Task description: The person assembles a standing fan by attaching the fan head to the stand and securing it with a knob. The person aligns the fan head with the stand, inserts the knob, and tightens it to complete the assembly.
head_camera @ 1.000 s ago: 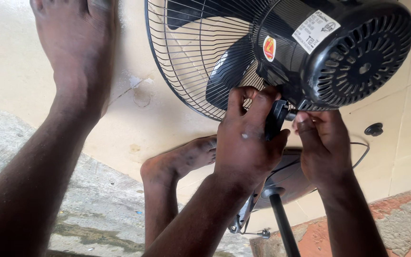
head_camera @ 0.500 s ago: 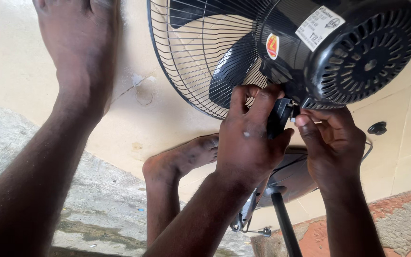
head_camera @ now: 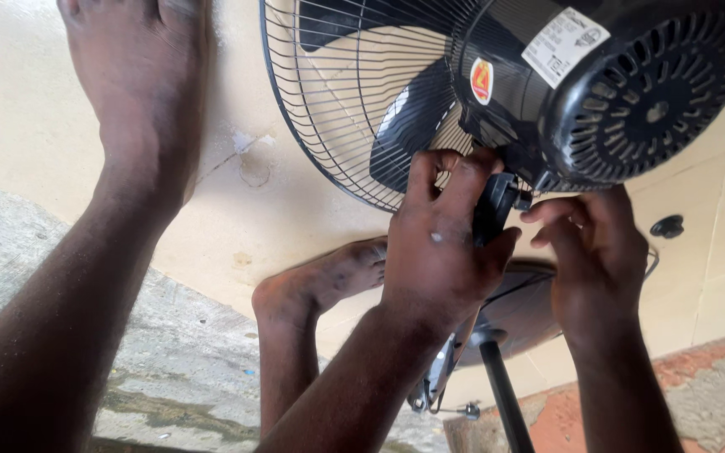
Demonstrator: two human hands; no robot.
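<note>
A black standing fan fills the top of the view, with its wire grille [head_camera: 337,109] to the left and its vented motor housing [head_camera: 639,92] to the right. My left hand [head_camera: 442,247] is wrapped around the black neck joint [head_camera: 493,201] under the motor. My right hand [head_camera: 593,264] is just right of that joint. Its thumb and fingertips pinch a small screw [head_camera: 524,201] that sticks out of the joint's side. The fan's pole [head_camera: 505,394] runs down between my wrists, and the round base [head_camera: 518,315] lies behind my hands.
My two bare legs stretch out over the cream tiled floor, one foot [head_camera: 140,75] at the top left and the other foot [head_camera: 325,277] beside the grille. A small black knob [head_camera: 667,226] and a thin cable [head_camera: 649,264] lie on the tiles at the right. Rough concrete borders the tiles.
The fan head has shifted slightly up and right. My right hand has turned at the screw, its fingers rolling over and spreading a little; my left hand keeps its grip.
</note>
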